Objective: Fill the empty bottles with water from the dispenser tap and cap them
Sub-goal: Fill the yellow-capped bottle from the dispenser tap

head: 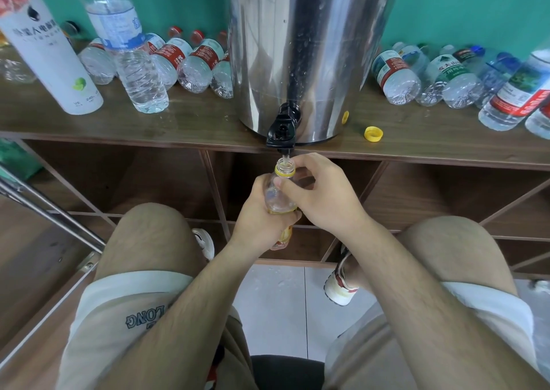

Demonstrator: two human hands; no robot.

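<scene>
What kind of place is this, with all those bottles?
Probably an indoor water-filling corner: a steel dispenser with a tap stands on a wooden shelf, and plastic bottles lie along the green wall. A small bottle is held under the tap.

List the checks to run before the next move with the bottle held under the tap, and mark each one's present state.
1. Bottle mouth lined up under the tap spout: ok.
2. Bottle uncapped: ok.
3. Left hand grip round the bottle body: ok.
4. Right hand grip near the neck: ok.
5. Yellow cap at hand: ok, it lies on the shelf, right of the dispenser.
6. Water level in the bottle: cannot tell, the hands cover it.
</scene>
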